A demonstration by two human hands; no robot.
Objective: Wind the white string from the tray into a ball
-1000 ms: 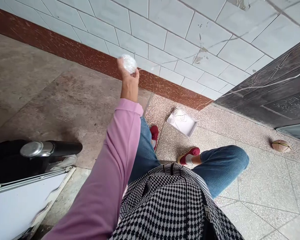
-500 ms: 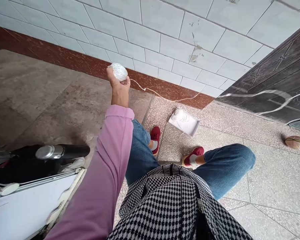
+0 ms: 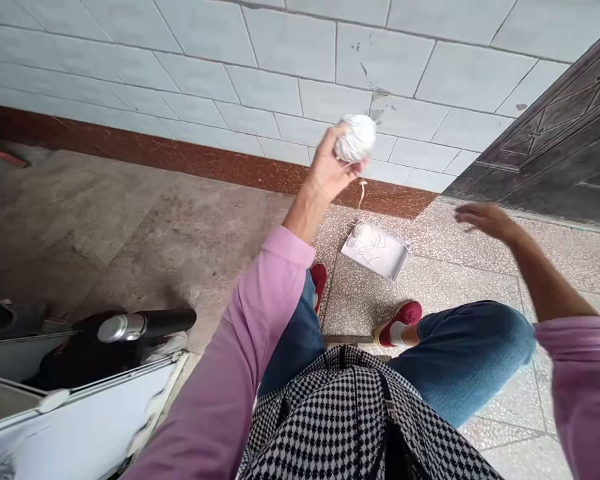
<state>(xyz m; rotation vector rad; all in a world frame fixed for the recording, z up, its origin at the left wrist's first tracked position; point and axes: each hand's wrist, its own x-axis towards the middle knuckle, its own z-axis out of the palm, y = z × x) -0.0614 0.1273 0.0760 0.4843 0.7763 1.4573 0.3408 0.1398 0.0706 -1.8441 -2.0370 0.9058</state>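
Ball of white yarn (image 3: 357, 138): rounded, tightly wound, strands ridged across the surface; at one o'clock, raised before the tiled wall (image 3: 290, 40). Left hand (image 3: 330, 163): clamped on the ball, thumb at its ten o'clock side, fingers at six; pink sleeve (image 3: 250, 313) turned back above the wrist. Yarn strand (image 3: 363, 193): white, kinked, hanging below the ball toward the box. Right hand (image 3: 485, 219): at three o'clock, fingers extended and loosely apart, blurred; well apart from the ball, over speckled terrazzo (image 3: 370, 307) near the door's foot.

Shallow box (image 3: 387, 259): pale, rectangular, low-walled, set on terrazzo near centre, toward three o'clock. Loose yarn coil (image 3: 365, 237): white, tangled, heaped at the box's ten o'clock end, thin ends trailing over the rim. Red shoes (image 3: 405, 320), blue jeans (image 3: 470, 347) and checked garment (image 3: 340, 413): from four to six o'clock, box just beyond the shoes. White-sided case (image 3: 80, 427): metal-trimmed, at eight o'clock; black flask (image 3: 165, 323), smooth, silver-capped, lying by its upper rim.

Tiled wall: pale, glazed, chipped in places, across twelve o'clock. Skirting (image 3: 220, 162): red-brown, veined, ending near the dark panelled door (image 3: 555, 160) between two and three o'clock. Stone floor (image 3: 130, 233): stained, widest stretch at nine o'clock, between skirting and case.
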